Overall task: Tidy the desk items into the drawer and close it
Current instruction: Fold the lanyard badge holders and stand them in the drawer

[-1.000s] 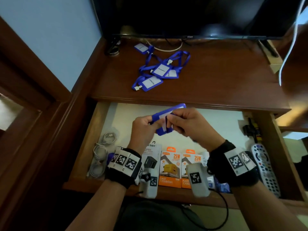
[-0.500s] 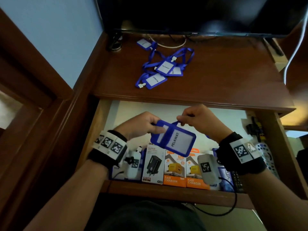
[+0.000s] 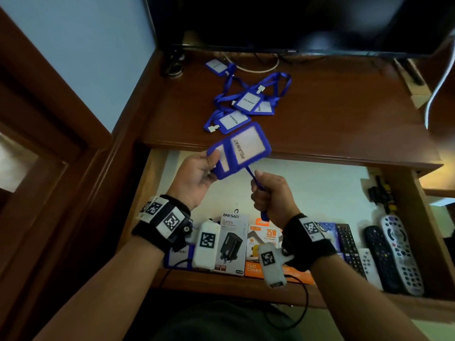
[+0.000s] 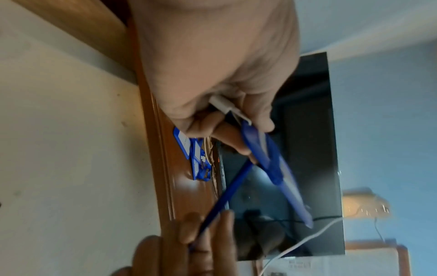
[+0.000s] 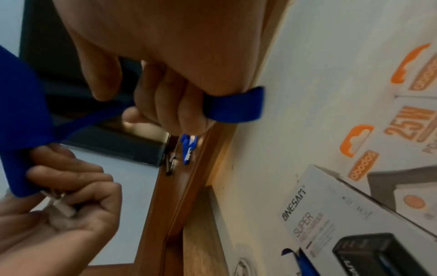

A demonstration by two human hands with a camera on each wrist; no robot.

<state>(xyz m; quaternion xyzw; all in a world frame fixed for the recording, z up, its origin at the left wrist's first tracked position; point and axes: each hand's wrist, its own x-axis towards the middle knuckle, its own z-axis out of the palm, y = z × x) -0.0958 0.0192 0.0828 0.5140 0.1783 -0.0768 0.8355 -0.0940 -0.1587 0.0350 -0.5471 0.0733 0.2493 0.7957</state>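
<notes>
A blue badge holder [image 3: 242,148] marked PELAWAT hangs in the air above the open drawer [image 3: 307,190]. My left hand [image 3: 197,178] pinches its lower left corner; in the left wrist view the blue badge holder [image 4: 272,162] runs edge-on past my fingers. My right hand [image 3: 269,193] is fisted round its blue lanyard [image 3: 253,178], and the strap's end [image 5: 236,106] sticks out of the fist. Several more blue badges [image 3: 243,104] with tangled lanyards lie on the desk top [image 3: 344,124] behind.
Charger boxes [image 3: 232,242] stand along the drawer's front, with several remote controls [image 3: 394,252] at its right. A dark TV [image 3: 295,20] stands at the back of the desk, with a white cable [image 3: 256,68] below it. A wooden wall panel [image 3: 49,119] borders the left.
The badge holder has been turned and raised from low over the drawer to the desk edge. My right hand dropped from the holder's top and now grips the lanyard in a fist.
</notes>
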